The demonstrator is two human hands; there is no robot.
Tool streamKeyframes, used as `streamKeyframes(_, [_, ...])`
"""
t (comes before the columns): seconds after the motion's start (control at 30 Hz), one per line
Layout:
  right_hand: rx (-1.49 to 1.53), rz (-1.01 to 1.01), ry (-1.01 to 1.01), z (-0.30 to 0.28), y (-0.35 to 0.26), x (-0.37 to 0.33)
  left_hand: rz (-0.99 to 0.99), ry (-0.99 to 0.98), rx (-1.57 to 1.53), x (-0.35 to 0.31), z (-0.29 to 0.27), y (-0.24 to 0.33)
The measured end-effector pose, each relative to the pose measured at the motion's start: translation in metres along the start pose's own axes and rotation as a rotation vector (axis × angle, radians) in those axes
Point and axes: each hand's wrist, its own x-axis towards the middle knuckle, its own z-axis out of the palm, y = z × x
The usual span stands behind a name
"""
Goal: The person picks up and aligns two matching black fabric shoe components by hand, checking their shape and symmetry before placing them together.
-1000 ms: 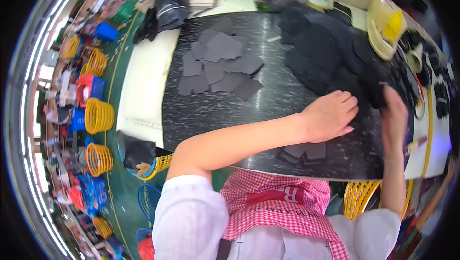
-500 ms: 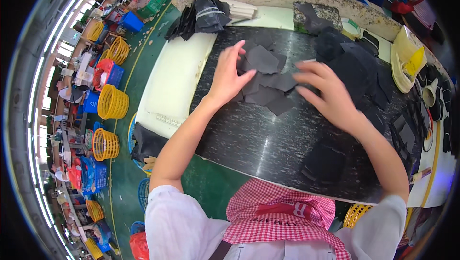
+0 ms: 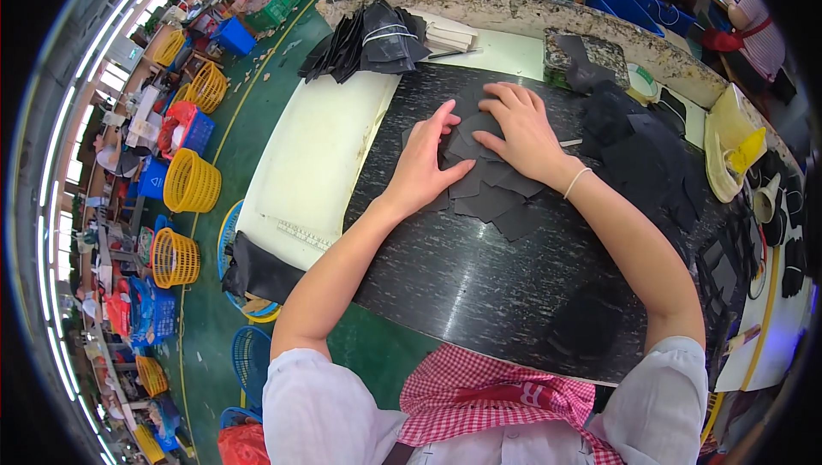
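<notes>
A loose heap of thin, dark grey cut pieces [image 3: 492, 195] lies overlapping on the black speckled work surface [image 3: 411, 268]. On the heap's left edge rests my left hand [image 3: 424, 161], its thumb and fingers spread apart around the pieces. My right hand [image 3: 518, 131] lies over the upper right of the heap, fingers bent and apart, with the fingertips on the topmost pieces. Neither hand visibly grips a piece. The pieces under my right palm are hidden.
Banded bundles of black pieces [image 3: 390, 37] lie at the far left of the table. A larger pile of black material [image 3: 638, 144] is to the right, beside a cream container [image 3: 723, 144] holding something yellow. Another dark stack [image 3: 586, 319] sits near the front edge.
My right hand has moved left from beside the heap onto its top. My left hand stays at the left edge. The view has shifted slightly.
</notes>
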Motion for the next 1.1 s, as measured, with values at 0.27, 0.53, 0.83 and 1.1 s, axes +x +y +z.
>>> streamKeyframes(0.27, [0.330, 0.150, -0.301, -0.025, 0.015, 0.009, -0.014, 0.031, 0.005, 0.001, -0.001, 0.001])
streamKeyframes(0.53, [0.172, 0.109, -0.219, -0.021, 0.003, 0.010, -0.020, 0.041, 0.001, 0.000, 0.003, 0.000])
streamKeyframes(0.83, [0.954, 0.526, -0.061, -0.140, -0.011, -0.001, 0.012, 0.015, 0.176, -0.002, -0.012, 0.007])
streamKeyframes(1.1, [0.760, 0.533, -0.037, -0.137, -0.025, -0.036, -0.104, 0.045, -0.559, -0.008, 0.024, 0.095])
